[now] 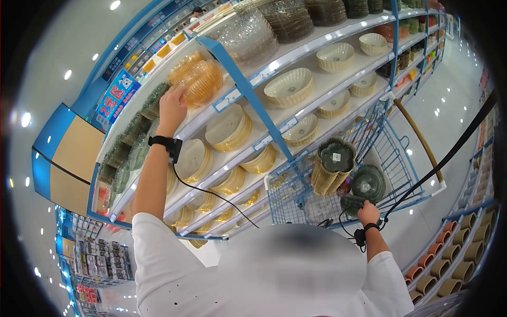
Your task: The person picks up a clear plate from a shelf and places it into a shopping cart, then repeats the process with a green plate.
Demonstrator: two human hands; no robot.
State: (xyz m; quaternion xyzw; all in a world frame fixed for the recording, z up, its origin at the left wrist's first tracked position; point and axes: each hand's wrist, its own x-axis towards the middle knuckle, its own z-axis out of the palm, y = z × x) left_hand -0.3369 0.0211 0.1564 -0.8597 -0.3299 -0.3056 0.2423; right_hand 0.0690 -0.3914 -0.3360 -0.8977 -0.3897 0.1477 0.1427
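Note:
My left hand (pixel 173 109) reaches up to the top shelf, its fingers curled at the edge of a ribbed amber bowl (pixel 205 83). More amber bowls lie behind it, and stacks of green ribbed bowls (pixel 138 124) stand to its left. Low on the right, my right hand (pixel 368 212) grips a dark green dish (pixel 353 203) at the cart. Inside the blue wire cart (pixel 404 158) are a tall stack of scalloped, cream-sided bowls (pixel 328 171) with a dark green inside and a round dark green dish (pixel 369 182). My left fingertips are partly hidden.
Lower shelves hold cream ribbed bowls (pixel 289 87) and stacked gold-edged bowls (pixel 228 127). A blue shelf post (pixel 253 103) stands between my left hand and the cart. Cables run from both wrists. Pots (pixel 463 269) line a rack across the aisle on the right.

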